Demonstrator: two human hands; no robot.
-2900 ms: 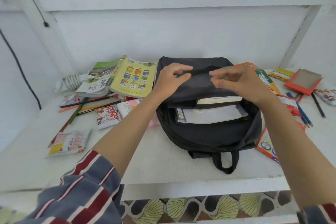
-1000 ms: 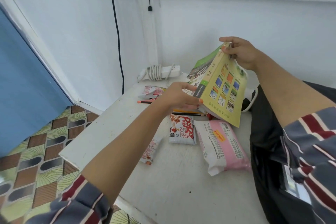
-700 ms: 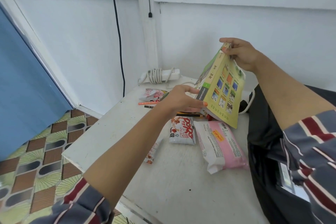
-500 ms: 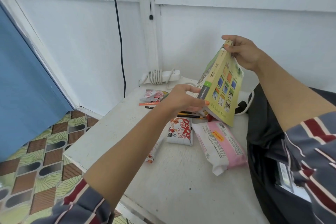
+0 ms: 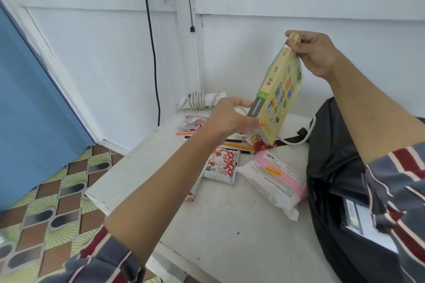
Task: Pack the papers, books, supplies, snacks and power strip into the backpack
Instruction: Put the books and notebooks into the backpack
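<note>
- The right hand [image 5: 315,53] pinched the top corner of a yellow book [image 5: 279,96], thumb and fingers curled over its edge.
- The left hand [image 5: 230,119] gripped the same book at its lower end, near the spine.
- The book stood nearly upright, tilted, lifted above the counter [image 5: 230,225], left of the black backpack [image 5: 333,167].
- The backpack lay at the counter's right side, its mouth open, with a white sheet [image 5: 354,216] showing inside.
- A pink packet [image 5: 276,179] lay just beside the backpack, and a white-and-red snack packet [image 5: 222,165] lay to its left.
- Pencils [image 5: 236,146] lay under the raised book.
- The white power strip [image 5: 202,100] sat at the back of the counter against the wall, its cord coiled round it.
</note>
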